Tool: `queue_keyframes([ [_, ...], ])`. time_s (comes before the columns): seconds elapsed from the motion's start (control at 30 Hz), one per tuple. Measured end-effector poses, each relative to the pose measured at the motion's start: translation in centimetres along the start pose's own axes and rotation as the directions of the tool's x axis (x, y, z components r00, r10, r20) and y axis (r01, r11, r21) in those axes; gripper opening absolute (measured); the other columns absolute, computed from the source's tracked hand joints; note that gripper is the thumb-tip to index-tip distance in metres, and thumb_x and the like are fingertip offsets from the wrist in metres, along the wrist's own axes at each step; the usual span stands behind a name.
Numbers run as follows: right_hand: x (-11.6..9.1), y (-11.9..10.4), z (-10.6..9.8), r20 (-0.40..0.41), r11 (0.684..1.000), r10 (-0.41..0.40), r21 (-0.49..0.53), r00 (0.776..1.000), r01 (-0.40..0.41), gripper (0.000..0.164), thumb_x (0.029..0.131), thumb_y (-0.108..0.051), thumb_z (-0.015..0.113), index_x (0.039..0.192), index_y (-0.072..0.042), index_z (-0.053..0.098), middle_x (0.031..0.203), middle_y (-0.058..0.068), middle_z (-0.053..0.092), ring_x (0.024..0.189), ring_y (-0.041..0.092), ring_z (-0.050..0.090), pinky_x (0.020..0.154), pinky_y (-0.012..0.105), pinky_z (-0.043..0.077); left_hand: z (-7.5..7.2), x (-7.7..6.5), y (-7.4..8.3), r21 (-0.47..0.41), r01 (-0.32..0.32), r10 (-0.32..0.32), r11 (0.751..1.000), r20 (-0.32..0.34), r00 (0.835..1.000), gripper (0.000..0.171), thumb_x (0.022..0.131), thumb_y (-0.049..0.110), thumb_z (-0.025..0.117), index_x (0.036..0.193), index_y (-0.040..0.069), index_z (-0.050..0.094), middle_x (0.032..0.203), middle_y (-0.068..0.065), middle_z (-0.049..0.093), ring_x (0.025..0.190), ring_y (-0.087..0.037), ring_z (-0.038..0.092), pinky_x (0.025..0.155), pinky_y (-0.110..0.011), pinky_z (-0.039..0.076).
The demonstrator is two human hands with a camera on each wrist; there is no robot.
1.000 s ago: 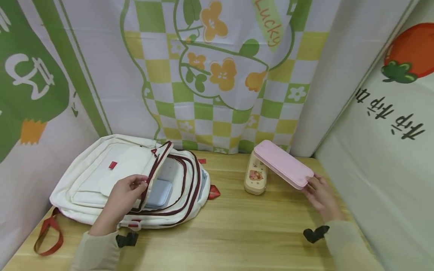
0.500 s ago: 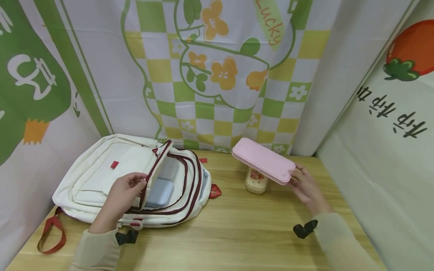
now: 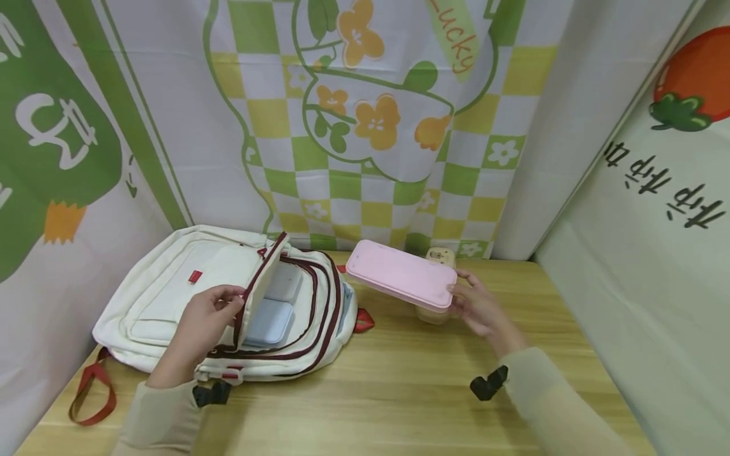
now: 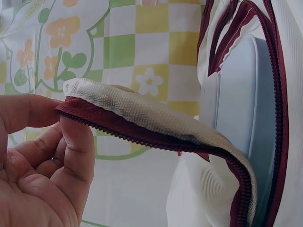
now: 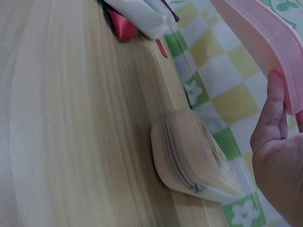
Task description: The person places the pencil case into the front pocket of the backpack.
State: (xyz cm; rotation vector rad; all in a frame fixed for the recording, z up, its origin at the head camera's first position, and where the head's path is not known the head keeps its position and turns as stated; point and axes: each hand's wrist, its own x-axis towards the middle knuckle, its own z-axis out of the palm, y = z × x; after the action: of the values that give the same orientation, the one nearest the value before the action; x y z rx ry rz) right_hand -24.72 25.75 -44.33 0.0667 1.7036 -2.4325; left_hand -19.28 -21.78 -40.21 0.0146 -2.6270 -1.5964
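A white backpack (image 3: 171, 285) with dark red zippers lies on the table at the left, its front pocket unzipped. My left hand (image 3: 206, 320) pinches the zippered edge of the pocket flap (image 4: 142, 118) between thumb and finger, lifting it. Inside the pocket lie a light blue case (image 3: 269, 322) and a greyish-white case (image 3: 283, 282). My right hand (image 3: 479, 310) grips the right end of a flat pink case (image 3: 402, 272), held above the table. Beneath it, partly hidden, stands a cream zippered pencil case (image 5: 189, 151) with a printed picture.
The wooden table (image 3: 399, 392) meets a patterned curtain (image 3: 365, 158) at the back and a white cloth wall (image 3: 644, 266) at the right. A red strap loop (image 3: 94, 392) hangs from the backpack at the lower left.
My right hand has carried the pink case leftward, past the cream pencil case and closer to the backpack. My left hand still holds the flap, almost unmoved.
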Motion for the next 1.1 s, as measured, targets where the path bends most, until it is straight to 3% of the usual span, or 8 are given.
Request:
queue_keyframes([
  [0.33,1.2,1.8,3.5,0.116,0.995,0.063,-0.083,0.991,-0.053,0.033,0.099,0.007,0.048,0.124,-0.014,0.046,0.095,0.002,0.062,0.078,0.011,0.066,0.07,0.027,0.057,-0.4,0.4,0.4,0.035,-0.014,0.014,0.999,0.01,1.0,0.028,0.102,0.004,0.057,0.123,-0.013,0.063,0.1,-0.017,0.066,0.078,-0.008,0.063,0.066,-0.026,0.056],
  [0.63,1.7,3.7,7.2,0.158,0.983,0.117,-0.16,0.981,-0.091,0.041,0.095,0.006,0.054,0.134,-0.003,0.044,0.098,0.007,0.063,0.081,0.015,0.064,0.071,0.031,0.057,-0.6,0.4,1.0,0.043,-0.018,0.018,0.999,0.0,1.0,0.029,0.102,0.004,0.056,0.124,-0.013,0.063,0.102,-0.018,0.067,0.078,-0.007,0.064,0.067,-0.025,0.056],
  [1.1,2.2,6.1,11.4,0.179,0.97,0.178,-0.198,0.968,-0.141,0.047,0.094,0.003,0.058,0.138,0.0,0.042,0.097,0.008,0.063,0.077,0.014,0.065,0.072,0.03,0.057,-0.6,0.4,1.5,0.068,-0.03,0.03,0.997,0.001,1.0,0.029,0.102,0.004,0.056,0.124,-0.014,0.063,0.101,-0.02,0.068,0.076,-0.009,0.065,0.065,-0.025,0.056],
])
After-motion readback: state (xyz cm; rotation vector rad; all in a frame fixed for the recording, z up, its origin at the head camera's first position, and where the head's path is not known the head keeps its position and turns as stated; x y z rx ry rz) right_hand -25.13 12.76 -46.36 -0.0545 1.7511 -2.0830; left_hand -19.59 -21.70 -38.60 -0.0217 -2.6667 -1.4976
